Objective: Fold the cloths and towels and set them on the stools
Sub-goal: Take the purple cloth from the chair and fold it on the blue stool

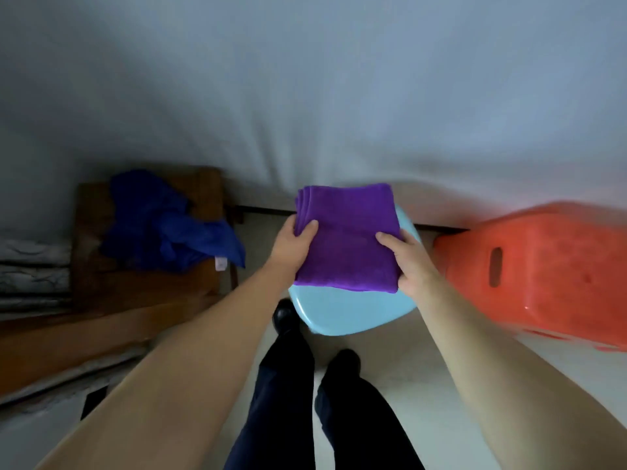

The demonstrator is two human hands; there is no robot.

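A folded purple towel (346, 237) sits over the light blue stool (339, 313), held at both sides by the person; whether it already rests on the seat or hangs just above it cannot be told from the head view; its stacked layers show along the far left edge, and its near edge lies short of the seat's near rim, leaving a band of blue seat bare toward the person. The left hand (293, 247) grips the towel's left side, the thumb curled over the top face and the fingers hidden beneath the cloth, so its grip is a pinch on the towel; the right hand (412, 262) holds the right side and near right corner in the same way, thumb on top and fingers tucked under the edge, again a pinch on the towel. Both forearms are bare and reach forward from the bottom corners of the view. To the left, well apart from the blue stool, a crumpled dark blue cloth (169, 228) lies unfolded on a brown wooden stool (135, 286), one corner with a small white label hanging over the stool's right edge. To the right, an orange plastic stool (549, 266) with a slot in its seat stands near the blue stool; it is blurred. Behind all three spreads a white bed sheet (312, 96). Below the towel, dark trousers (288, 385) and black shoes stand on the pale floor (400, 351).
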